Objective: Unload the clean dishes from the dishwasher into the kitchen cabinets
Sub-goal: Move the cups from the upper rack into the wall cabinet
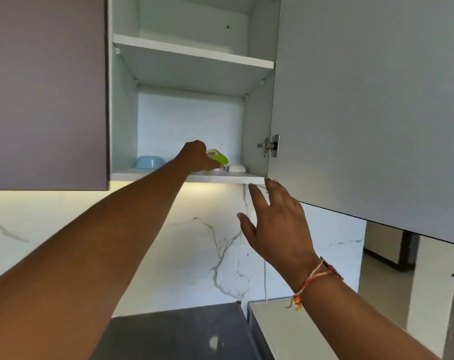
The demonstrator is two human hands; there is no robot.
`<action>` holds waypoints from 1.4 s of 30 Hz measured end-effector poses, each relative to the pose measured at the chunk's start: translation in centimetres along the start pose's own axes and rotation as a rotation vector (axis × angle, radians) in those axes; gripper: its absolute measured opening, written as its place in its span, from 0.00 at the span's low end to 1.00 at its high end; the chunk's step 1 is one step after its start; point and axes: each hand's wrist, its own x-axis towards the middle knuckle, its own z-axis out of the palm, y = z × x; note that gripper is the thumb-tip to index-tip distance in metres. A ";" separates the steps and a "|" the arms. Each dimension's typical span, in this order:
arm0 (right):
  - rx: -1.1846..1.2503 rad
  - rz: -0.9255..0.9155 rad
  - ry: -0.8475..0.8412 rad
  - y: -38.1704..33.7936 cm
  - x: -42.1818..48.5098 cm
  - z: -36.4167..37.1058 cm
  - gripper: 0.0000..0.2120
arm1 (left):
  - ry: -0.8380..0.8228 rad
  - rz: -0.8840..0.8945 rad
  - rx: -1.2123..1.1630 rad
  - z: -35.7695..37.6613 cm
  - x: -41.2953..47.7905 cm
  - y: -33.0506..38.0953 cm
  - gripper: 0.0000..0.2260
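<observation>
shelved already: blue bowl (150,162) 9 o'clock of green item (218,155), white bowl (237,168) at 3 | left hand (197,155) gripped green item | right hand (275,224) spread, empty | dishwasher unseen, guessing partway

Bright, soft, warm under-cabinet glow, wide-angle bend.

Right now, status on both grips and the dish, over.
Left grip holds lime-green plastic item at white bottom shelf. Right grip open, near grey cabinet door. Light-blue plastic bowl left, small white bowl right of it.
</observation>
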 end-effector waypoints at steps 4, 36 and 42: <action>-0.100 0.011 -0.008 0.2 3.3 2.2 0.31 | -0.107 0.017 0.054 3.0 4.5 -0.8 0.30; -0.567 0.316 0.216 10.7 -1.4 -12.7 0.38 | 0.579 0.872 0.014 3.0 -12.2 15.0 0.29; -0.435 0.518 0.274 13.2 -5.2 -15.9 0.43 | 0.499 1.005 0.099 2.1 -20.3 21.8 0.37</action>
